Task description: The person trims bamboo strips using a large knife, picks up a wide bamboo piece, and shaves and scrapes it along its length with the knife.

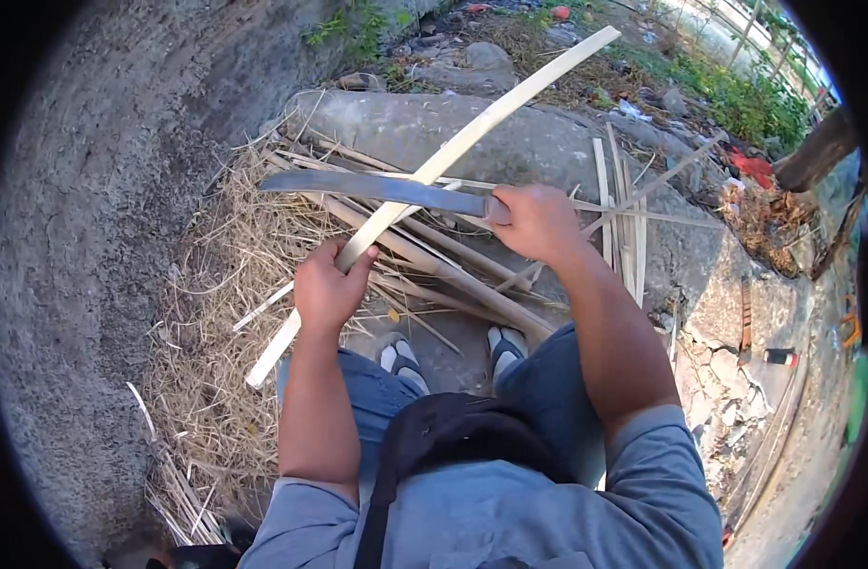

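My left hand [330, 287] is closed around a long, pale split-bamboo strip [489, 119], which slants from the lower left up to the far right. In my right hand [536, 220] is the handle of a machete [344, 184]. Its long, dark grey blade points left and lies across the strip, just beyond my left hand. The blade seems to touch the strip, but I cannot tell how deep its edge sits. Beneath both hands, several bamboo poles [443, 264] rest on the ground.
Thin shavings [225, 313] are heaped on the left, beside a rough grey wall [83, 237]. A large stone slab [405, 128] lies beyond the poles. More pale strips [604, 194] lean at the right. My sandalled feet [402, 358] are just below the poles. A small dark cylinder [781, 357] lies far right.
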`<action>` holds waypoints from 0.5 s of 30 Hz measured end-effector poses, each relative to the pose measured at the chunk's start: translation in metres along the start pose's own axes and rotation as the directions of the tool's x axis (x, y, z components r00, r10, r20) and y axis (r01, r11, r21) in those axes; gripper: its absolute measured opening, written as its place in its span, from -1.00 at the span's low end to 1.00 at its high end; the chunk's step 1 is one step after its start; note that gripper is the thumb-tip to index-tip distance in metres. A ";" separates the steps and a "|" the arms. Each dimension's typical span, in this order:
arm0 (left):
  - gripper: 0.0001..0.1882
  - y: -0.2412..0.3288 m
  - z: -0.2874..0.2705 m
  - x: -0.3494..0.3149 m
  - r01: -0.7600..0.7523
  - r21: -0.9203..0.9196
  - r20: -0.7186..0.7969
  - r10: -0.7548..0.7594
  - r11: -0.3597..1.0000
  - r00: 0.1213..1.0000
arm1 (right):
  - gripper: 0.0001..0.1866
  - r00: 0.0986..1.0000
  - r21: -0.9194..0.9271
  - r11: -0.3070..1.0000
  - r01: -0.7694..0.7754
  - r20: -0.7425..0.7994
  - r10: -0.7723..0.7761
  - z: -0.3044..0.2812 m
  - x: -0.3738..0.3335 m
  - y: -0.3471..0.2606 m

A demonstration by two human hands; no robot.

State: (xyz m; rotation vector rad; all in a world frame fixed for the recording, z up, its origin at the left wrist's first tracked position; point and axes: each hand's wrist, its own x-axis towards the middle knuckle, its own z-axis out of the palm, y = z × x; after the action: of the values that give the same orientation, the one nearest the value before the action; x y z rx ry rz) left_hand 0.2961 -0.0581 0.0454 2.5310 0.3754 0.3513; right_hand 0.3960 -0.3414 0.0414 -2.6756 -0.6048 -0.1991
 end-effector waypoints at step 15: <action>-0.55 -0.001 -0.004 0.001 0.013 0.004 0.001 -0.013 1.000 1.000 | -0.59 0.975 0.140 0.973 -0.186 -0.094 0.200 0.000 0.004 0.028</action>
State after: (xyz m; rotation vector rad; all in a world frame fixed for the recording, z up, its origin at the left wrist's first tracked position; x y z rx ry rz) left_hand 0.2951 -0.0549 0.0479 2.5310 0.3919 0.3450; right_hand 0.4117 -0.3629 0.0324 -2.5578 -0.3099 -0.2394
